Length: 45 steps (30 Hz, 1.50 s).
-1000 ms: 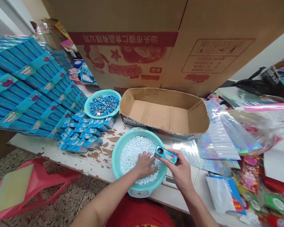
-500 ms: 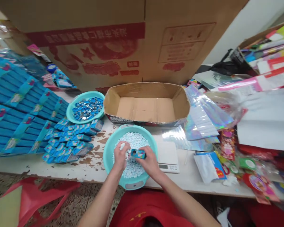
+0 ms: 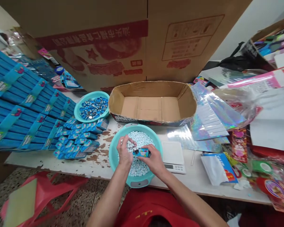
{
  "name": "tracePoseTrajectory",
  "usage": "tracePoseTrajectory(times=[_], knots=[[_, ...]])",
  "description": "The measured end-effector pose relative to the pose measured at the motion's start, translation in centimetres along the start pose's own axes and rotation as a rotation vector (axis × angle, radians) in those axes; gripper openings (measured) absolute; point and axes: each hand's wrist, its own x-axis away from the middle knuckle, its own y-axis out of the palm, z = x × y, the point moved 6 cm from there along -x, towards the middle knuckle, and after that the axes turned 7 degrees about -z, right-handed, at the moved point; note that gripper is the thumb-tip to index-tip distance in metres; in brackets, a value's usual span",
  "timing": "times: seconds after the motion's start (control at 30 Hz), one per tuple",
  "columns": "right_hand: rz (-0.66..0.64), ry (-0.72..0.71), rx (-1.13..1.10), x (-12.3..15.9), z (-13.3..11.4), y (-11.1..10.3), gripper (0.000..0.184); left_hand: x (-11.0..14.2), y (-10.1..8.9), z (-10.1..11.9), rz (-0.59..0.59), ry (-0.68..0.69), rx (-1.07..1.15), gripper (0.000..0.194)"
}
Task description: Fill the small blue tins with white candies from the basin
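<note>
My left hand (image 3: 125,154) is cupped round some small white pellets, over a turquoise basin (image 3: 112,154). More pellets (image 3: 140,168) of the same kind fill the basin, candies by their look. Between the fingers and thumb of my right hand (image 3: 155,159) is a small blue box (image 3: 142,152), lying on its side. Its dark end opening faces my left hand, very close to the pellets there. A white digital scale (image 3: 173,154) stands just right of the basin, partly behind my right hand.
An open cardboard box (image 3: 149,108) sits behind the basin. To the left are a bowl (image 3: 76,112) of shiny blue-and-silver discs, a pile of small blue boxes (image 3: 78,138) and tall blue stacks (image 3: 28,97). Holographic sheets (image 3: 208,116) and packaging lie right. A red stool (image 3: 42,195) stands below.
My left hand has turned and come closer to the box opening, its pellets now plainly showing. The view has shifted slightly; the box stays in my right hand.
</note>
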Motion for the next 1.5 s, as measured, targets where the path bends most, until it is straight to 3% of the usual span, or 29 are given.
tracePoseTrajectory(times=[0.17, 0.27, 0.43, 0.97, 1.13, 1.3, 1.5], knots=[[-0.007, -0.023, -0.010, -0.2, -0.4, -0.2, 0.029, 0.2, 0.4, 0.4, -0.022, 0.038, -0.024, 0.029], [-0.017, -0.021, 0.019, -0.2, -0.8, 0.0, 0.028, 0.3, 0.3, 0.4, 0.023, 0.026, -0.037, 0.028], [0.002, -0.020, 0.038, -0.4, -1.4, -0.1, 0.028, 0.6, 0.5, 1.1, 0.045, 0.139, -0.096, 0.025], [0.004, -0.022, -0.083, -0.1, -2.2, -0.1, 0.027, 1.1, 0.9, 2.0, -0.022, 0.098, 0.010, 0.038], [0.006, -0.057, -0.142, -0.4, -1.6, 0.4, 0.029, 0.9, 1.1, 1.7, -0.073, 0.139, -0.051, 0.044], [0.003, 0.029, -0.229, -0.7, 0.2, 1.3, 0.027, 0.1, 0.2, 0.9, -0.003, 0.077, -0.066, 0.046], [0.045, -0.010, -0.276, 0.1, -0.5, 1.1, 0.029, 0.8, 0.2, 1.9, -0.018, 0.176, -0.052, 0.045]])
